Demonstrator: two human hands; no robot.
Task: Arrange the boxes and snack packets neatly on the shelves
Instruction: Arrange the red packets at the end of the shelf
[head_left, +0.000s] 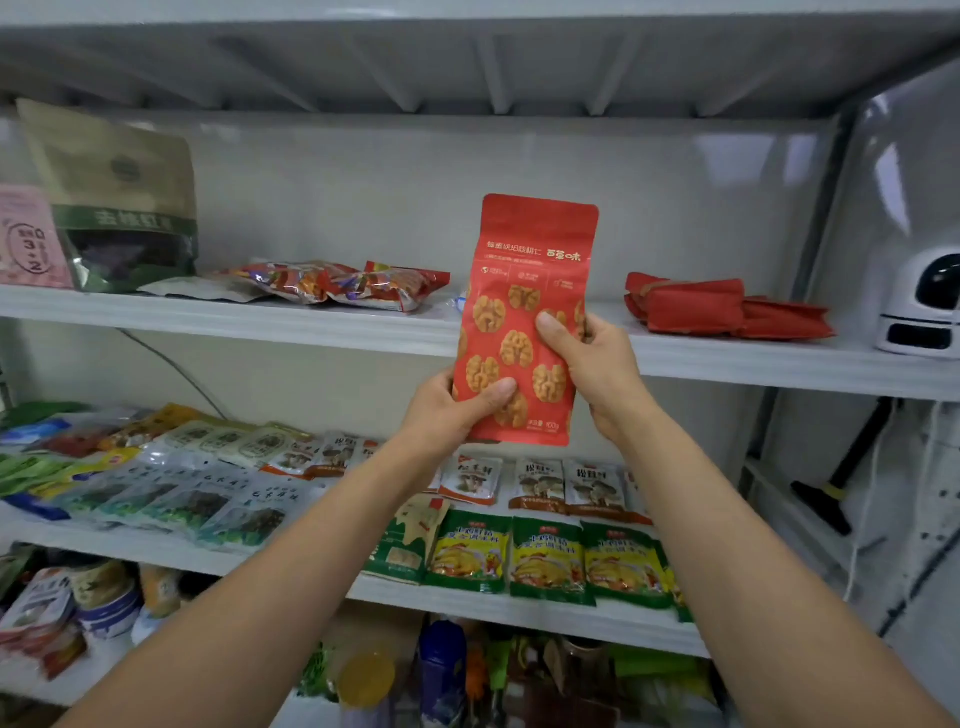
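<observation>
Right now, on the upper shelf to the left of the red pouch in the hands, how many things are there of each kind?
Standing pouches: 2
Flat white packet: 1
Clear packets of red-orange snacks: 2
Blue-white item, mostly hidden: 1
Total: 6

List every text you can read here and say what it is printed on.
"百草味": red walnut packet, near the top.
"蜂蜜琥珀核桃仁": same packet, left of the brand.
"100g": same packet, bottom right corner.
"3+2": pink packet, far left.
"去核红" plus one unclear character: brown-and-green bag.
Mushroom packets and yellow-green packets: print too blurred to read.
</observation>
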